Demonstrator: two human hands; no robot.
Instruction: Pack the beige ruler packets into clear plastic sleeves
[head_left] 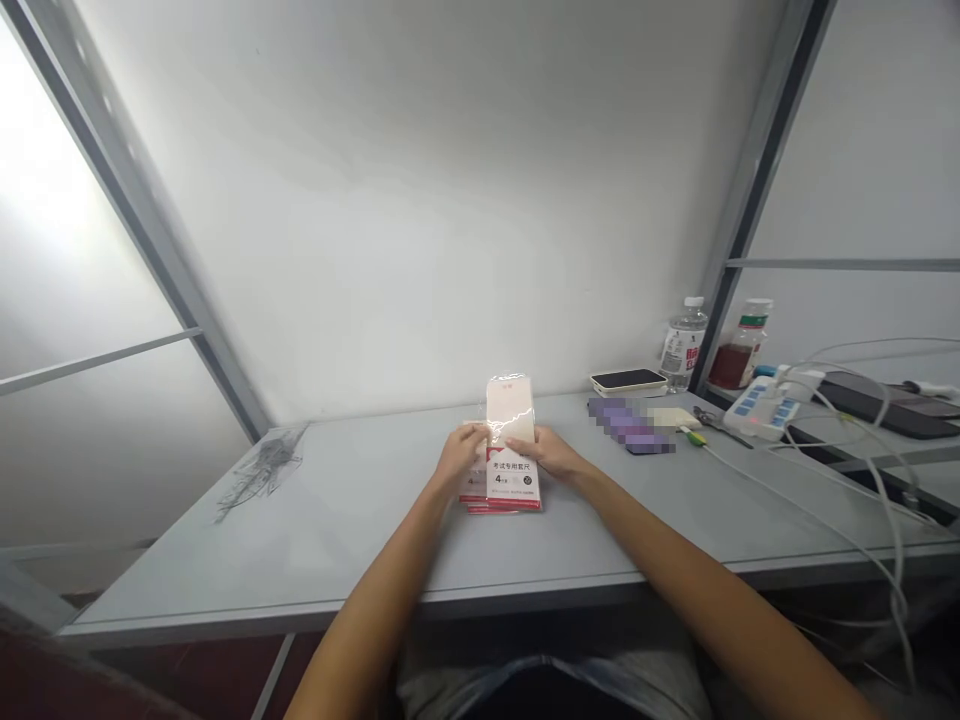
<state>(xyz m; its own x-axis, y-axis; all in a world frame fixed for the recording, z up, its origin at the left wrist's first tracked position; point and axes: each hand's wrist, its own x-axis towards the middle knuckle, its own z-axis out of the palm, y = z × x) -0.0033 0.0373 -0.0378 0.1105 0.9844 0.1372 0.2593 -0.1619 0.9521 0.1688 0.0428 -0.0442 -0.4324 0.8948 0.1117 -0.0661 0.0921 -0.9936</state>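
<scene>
Several ruler-set packs in clear plastic, with white-and-red labels, are gathered between my hands above the middle of the grey desk. The front ruler-set pack point(512, 480) stands tallest, its pale upper part showing through shiny film. Behind it, shifted left, another ruler-set pack point(472, 490) is partly covered. My left hand point(459, 452) is closed at the left edge of the packs, fingers bent over the rear one. On the right side, my right hand point(553, 452) grips the front pack, thumb lying across its face above the label.
The grey desk point(360, 480) meets a white wall. Clear plastic film point(266, 465) lies at left. Rightward are a phone point(628, 381), a pixelated purple item point(634, 428), a water bottle point(684, 345), a jar point(739, 350), a white power strip point(765, 405) and trailing cables point(795, 500).
</scene>
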